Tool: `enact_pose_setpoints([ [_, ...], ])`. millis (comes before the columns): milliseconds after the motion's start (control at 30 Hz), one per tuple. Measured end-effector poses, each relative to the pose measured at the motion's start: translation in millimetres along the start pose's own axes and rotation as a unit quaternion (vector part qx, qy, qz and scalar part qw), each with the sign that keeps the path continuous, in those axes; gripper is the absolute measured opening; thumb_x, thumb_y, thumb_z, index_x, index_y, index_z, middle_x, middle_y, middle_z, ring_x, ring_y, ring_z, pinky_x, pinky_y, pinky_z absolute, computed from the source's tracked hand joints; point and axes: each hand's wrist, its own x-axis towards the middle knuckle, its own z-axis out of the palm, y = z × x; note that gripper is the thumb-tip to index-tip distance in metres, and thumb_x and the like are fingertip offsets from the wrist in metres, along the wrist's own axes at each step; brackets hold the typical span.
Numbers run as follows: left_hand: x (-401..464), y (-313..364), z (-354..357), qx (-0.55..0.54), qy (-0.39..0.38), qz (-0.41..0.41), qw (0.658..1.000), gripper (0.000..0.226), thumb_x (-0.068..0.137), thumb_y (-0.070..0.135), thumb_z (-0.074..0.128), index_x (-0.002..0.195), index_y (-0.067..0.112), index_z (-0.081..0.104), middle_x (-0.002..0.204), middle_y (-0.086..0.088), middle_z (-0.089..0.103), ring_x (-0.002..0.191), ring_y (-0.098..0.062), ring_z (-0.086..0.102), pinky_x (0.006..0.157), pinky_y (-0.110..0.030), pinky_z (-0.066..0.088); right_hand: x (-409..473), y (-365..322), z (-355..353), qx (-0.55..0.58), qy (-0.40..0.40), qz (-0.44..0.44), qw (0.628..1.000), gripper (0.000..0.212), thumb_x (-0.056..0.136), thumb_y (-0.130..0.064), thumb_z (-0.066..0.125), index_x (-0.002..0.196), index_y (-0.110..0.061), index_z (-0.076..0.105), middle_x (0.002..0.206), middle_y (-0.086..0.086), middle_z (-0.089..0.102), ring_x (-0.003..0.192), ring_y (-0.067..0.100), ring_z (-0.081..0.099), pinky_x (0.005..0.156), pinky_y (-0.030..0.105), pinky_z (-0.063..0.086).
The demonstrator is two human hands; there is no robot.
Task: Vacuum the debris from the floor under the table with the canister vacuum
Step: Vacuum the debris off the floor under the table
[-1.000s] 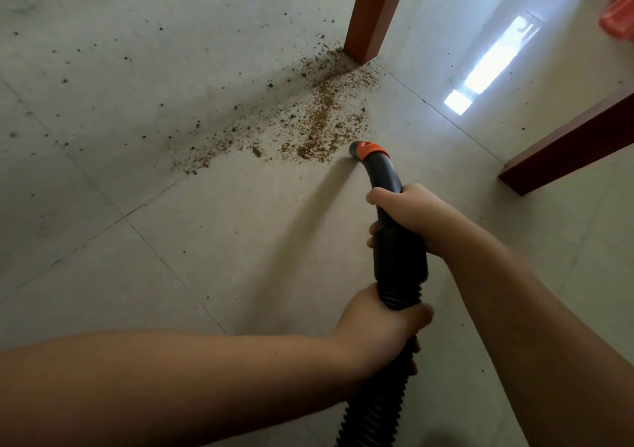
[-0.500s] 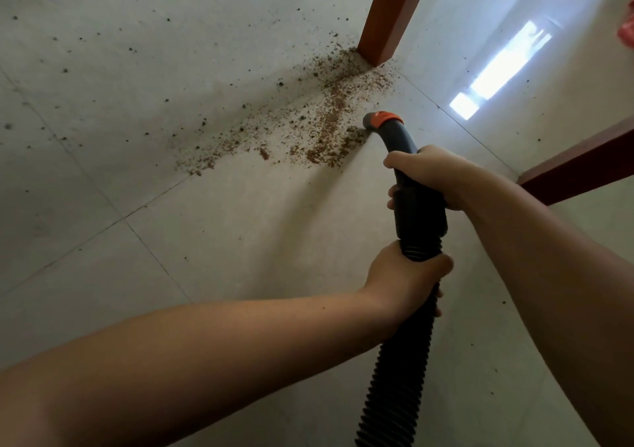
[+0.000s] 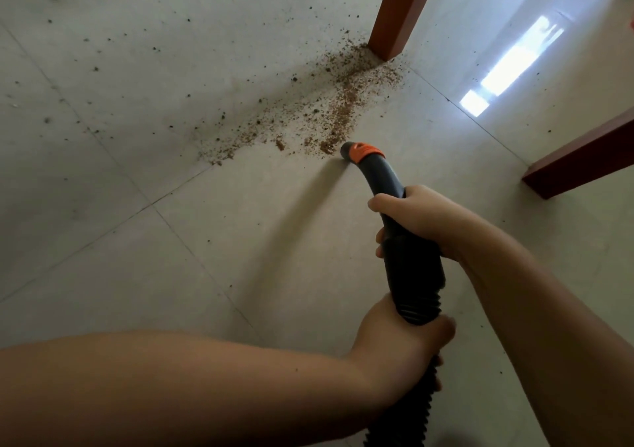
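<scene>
Hands grip a black vacuum hose: the right hand [image 3: 423, 220] wraps the curved rigid black plastic handle [image 3: 391, 185], the left hand [image 3: 398, 347] clutches the ribbed black flexible hose [image 3: 408, 409] just behind it. Ahead of the right hand, the orange-collared nozzle tip [image 3: 360, 151] sits at the near edge of scattered brown crumb debris [image 3: 339, 103] on pale floor tiles [image 3: 137, 275]. Beyond stands a reddish-brown wooden table leg [image 3: 401, 10].
</scene>
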Motion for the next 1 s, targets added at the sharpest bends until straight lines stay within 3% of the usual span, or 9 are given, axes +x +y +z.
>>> enact_pose_setpoints([
  [533,53,48,-23,-0.013,0.05,0.046,0.998,0.011,0.088,0.016,0.06,0.083,0.014,0.051,0.07,-0.008,0.053,0.054,-0.023,0.052,0.054,-0.029,0.051,52,-50,-23,0.046,0.049,-0.022,0.997,0.028,0.093,-0.022,0.056,0.111,-0.003,0.045,0.073,0.016,0.064,0.048,0.024,0.066,0.046,0.029,0.057],
  [867,93,75,-30,-0.041,0.072,0.05,0.995,0.009,0.087,0.018,0.061,0.086,0.015,0.053,0.071,-0.008,0.055,0.054,-0.021,0.054,0.056,-0.029,0.053,82,-79,-41,0.018,0.047,-0.029,0.998,0.035,0.093,-0.022,0.056,0.118,-0.002,0.044,0.076,0.016,0.064,0.041,0.021,0.065,0.04,0.029,0.054],
  [1000,83,61,-28,-0.044,0.07,0.052,0.995,0.009,0.087,0.018,0.06,0.086,0.015,0.052,0.07,-0.008,0.054,0.053,-0.021,0.054,0.055,-0.029,0.053,76,-76,-29,-0.014,0.025,-0.042,0.999,0.03,0.092,-0.02,0.057,0.113,-0.002,0.045,0.076,0.017,0.065,0.043,0.021,0.066,0.043,0.029,0.056],
])
